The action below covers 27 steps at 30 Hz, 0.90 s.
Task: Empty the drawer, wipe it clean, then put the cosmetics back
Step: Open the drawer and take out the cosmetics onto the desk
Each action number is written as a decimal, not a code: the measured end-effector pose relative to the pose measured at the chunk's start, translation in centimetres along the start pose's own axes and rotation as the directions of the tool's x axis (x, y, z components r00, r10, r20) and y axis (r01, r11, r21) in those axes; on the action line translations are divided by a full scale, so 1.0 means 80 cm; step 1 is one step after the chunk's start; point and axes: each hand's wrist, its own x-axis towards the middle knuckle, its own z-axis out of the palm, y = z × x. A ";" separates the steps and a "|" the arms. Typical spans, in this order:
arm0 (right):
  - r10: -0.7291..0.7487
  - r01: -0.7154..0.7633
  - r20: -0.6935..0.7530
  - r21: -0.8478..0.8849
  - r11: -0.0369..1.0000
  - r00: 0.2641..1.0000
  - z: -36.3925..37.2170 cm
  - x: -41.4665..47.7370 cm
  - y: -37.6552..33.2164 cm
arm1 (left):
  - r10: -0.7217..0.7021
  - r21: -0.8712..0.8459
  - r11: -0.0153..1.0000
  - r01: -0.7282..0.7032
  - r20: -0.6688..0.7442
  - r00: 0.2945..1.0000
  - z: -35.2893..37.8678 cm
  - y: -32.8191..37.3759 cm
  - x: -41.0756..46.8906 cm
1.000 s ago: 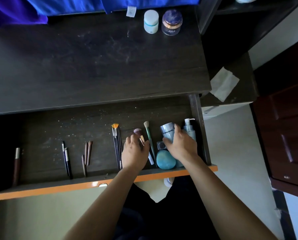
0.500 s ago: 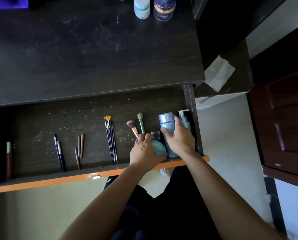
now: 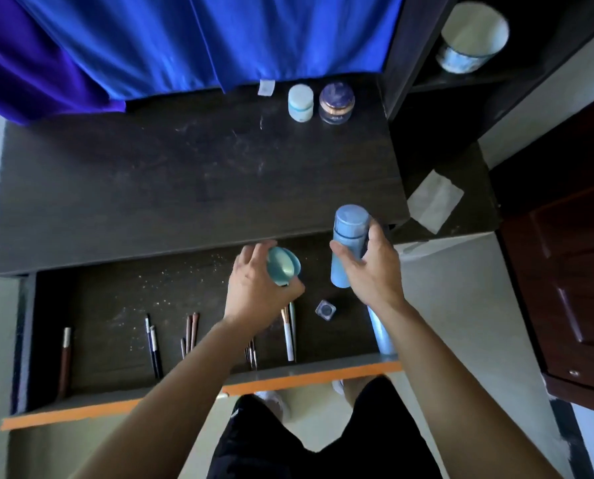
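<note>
The dark open drawer (image 3: 116,292) with an orange front edge holds brushes and pencils. My left hand (image 3: 257,288) grips a round light-blue compact (image 3: 283,266), lifted above the drawer. My right hand (image 3: 371,271) holds a tall light-blue bottle (image 3: 349,240) upright, raised near the desk's front edge. A small square pot (image 3: 325,308) lies on the drawer floor between my hands. Under my right wrist, a second blue bottle (image 3: 381,333) lies at the drawer's right end. Makeup brushes (image 3: 289,337) lie below my left hand.
On the dark desk top (image 3: 185,188) stand a white jar (image 3: 300,102) and a purple jar (image 3: 337,102) at the back. A white wipe (image 3: 433,200) lies on the lower side shelf. Pencils (image 3: 154,347) and a brown tube (image 3: 65,357) lie in the drawer's left part. Blue curtain (image 3: 185,39) hangs behind.
Both hands have risen out of the drawer's right end, the left with the compact and the right with the tall bottle. The view has tilted up.
</note>
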 end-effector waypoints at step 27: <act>-0.459 0.450 -0.079 -0.109 0.886 0.885 0.099 0.314 -0.185 | 0.024 -0.003 1.000 -0.024 -0.112 0.993 -0.087 0.010 0.362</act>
